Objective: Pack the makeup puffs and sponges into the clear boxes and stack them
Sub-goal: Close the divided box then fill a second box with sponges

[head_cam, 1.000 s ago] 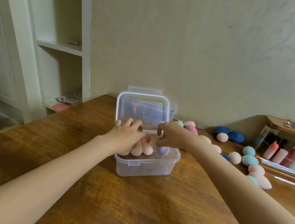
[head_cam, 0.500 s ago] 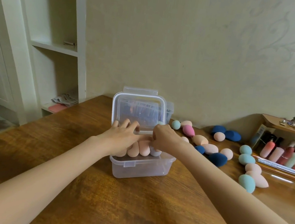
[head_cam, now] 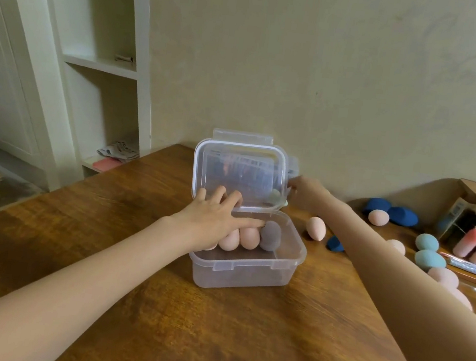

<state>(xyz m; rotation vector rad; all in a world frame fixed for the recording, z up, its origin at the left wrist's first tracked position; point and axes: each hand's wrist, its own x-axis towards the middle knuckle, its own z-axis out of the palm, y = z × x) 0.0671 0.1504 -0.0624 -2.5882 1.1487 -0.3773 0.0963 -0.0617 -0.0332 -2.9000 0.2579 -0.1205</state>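
Observation:
A clear box stands on the wooden table with its hinged lid upright. Inside stand peach sponges and one grey sponge. My left hand lies flat on the peach sponges, fingers spread, one fingertip touching the grey one. My right hand reaches past the lid's right edge to a pale green sponge seen through the lid; its grip is hidden. A peach sponge and a dark blue sponge lie right of the box.
More sponges lie at the right: dark blue ones by the wall, teal ones and peach ones nearer me. Cosmetic bottles fill a wooden organiser at the far right. A white shelf unit stands left of the table.
My right hand has left the box and moved right and back, behind the lid's edge. The grey sponge now stands in the box. My left hand stays on the peach sponges.

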